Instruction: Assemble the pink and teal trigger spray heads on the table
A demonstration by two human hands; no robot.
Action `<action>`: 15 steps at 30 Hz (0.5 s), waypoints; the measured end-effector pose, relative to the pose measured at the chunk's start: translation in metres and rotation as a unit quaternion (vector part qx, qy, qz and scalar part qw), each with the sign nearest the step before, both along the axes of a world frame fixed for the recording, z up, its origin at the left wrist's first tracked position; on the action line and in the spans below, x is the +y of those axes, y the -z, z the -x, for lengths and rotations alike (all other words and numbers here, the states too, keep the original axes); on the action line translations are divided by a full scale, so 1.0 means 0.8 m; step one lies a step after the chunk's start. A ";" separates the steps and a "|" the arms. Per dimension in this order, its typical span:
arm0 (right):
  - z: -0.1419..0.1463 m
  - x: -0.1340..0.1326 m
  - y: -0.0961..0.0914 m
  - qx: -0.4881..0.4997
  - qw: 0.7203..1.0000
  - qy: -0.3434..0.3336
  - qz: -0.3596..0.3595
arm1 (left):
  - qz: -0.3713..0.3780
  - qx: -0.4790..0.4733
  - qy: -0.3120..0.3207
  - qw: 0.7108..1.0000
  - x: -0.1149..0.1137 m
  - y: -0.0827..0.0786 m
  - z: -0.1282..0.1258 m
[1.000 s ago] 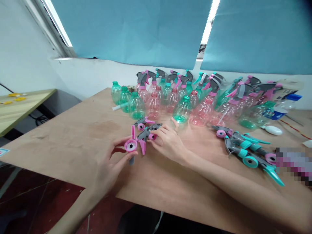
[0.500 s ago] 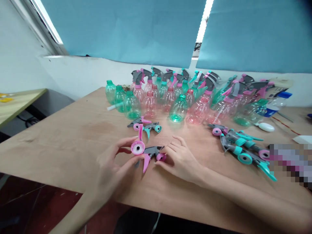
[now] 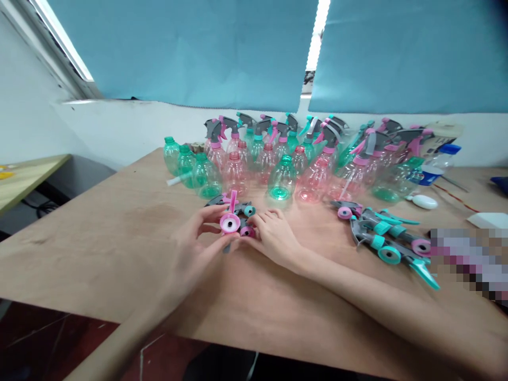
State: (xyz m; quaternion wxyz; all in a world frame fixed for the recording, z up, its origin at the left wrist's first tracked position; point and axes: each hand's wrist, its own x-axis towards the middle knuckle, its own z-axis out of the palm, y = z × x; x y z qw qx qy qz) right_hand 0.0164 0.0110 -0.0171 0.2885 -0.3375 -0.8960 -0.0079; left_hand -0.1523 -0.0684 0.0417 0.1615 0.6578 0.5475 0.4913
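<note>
My left hand (image 3: 202,235) is closed around a pink and grey spray head (image 3: 229,223), its round collar facing me and its pink trigger pointing up. My right hand (image 3: 273,235) pinches a second pink and grey spray head (image 3: 247,232), close beside the first and partly hidden by my fingers. Just behind them on the table lie a spray head with a teal collar (image 3: 250,211) and another with pink parts (image 3: 216,200), both partly covered by the held ones.
Green bottles (image 3: 206,177) and pink bottles (image 3: 235,174), several with spray heads on, stand along the back of the wooden table (image 3: 99,233). More loose spray heads (image 3: 389,255) lie at right, near a white oval object (image 3: 424,201). A pixelated patch covers the right edge.
Both hands have moved farther from the table's front edge with their spray heads. The right one has come closer to the left, and the two heads now overlap in view. The camera has shifted slightly.
</note>
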 end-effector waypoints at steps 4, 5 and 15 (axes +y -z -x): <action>-0.047 0.004 -0.009 0.023 0.999 -0.013 0.045 | 0.058 0.036 0.047 0.997 0.021 0.009 -0.024; -0.064 0.006 -0.011 0.036 0.998 0.009 0.055 | 0.065 0.053 0.055 0.995 0.026 0.011 -0.033; -0.178 0.004 -0.012 0.158 0.963 0.074 0.208 | 0.047 0.153 0.173 0.972 0.075 0.037 -0.135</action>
